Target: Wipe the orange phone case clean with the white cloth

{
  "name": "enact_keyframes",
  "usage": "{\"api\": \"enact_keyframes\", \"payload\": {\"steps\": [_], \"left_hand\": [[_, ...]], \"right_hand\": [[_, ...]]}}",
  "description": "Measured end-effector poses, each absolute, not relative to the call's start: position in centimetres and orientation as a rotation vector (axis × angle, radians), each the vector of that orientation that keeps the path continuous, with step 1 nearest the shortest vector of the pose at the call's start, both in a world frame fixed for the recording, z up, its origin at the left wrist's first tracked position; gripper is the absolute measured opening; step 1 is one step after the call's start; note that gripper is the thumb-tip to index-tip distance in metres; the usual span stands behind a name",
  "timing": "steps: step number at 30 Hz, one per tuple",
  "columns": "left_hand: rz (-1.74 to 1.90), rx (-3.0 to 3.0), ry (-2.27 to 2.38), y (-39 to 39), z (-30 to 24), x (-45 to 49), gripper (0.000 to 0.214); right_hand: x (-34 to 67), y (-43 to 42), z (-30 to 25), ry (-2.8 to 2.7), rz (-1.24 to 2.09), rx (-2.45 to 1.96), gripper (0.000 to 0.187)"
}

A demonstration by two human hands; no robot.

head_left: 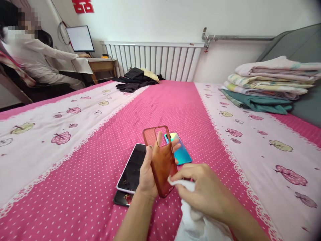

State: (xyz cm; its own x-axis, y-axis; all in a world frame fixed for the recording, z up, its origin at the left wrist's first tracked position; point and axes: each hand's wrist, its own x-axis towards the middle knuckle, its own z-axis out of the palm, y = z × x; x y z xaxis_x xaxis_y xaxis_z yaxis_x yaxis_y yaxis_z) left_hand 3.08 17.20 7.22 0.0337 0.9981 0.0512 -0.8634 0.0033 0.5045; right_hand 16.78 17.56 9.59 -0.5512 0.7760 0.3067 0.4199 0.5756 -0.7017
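An orange-brown see-through phone case (163,167) is held tilted upright by my left hand (147,170), thumb along its left edge and fingers behind it. My right hand (200,184) pinches a white cloth (188,214), and a corner of it touches the case's lower right part. Behind the case lies a shiny blue phone (182,152), partly hidden. To the left, a phone with a white rim and dark screen (131,167) rests on top of a black phone or case (121,198), mostly covered.
Below is a bed with a pink dotted sheet (173,103). Dark clothes (134,78) lie at its far edge, by a white radiator (155,60). Folded bedding (271,80) is stacked at right. A person (42,57) sits at a desk with a monitor (80,38) at left.
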Motion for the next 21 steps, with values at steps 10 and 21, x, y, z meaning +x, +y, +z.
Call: {"api": "enact_keyframes", "payload": {"steps": [10, 21], "left_hand": [[1.358, 0.599, 0.417, 16.1, 5.9, 6.7, 0.056], [1.496, 0.801, 0.604, 16.3, 5.6, 7.2, 0.062]], "right_hand": [[16.5, 19.6, 8.8, -1.709, -0.246, -0.949, 0.018], [15.7, 18.6, 7.7, -1.882, -0.223, -1.144, 0.019]]}}
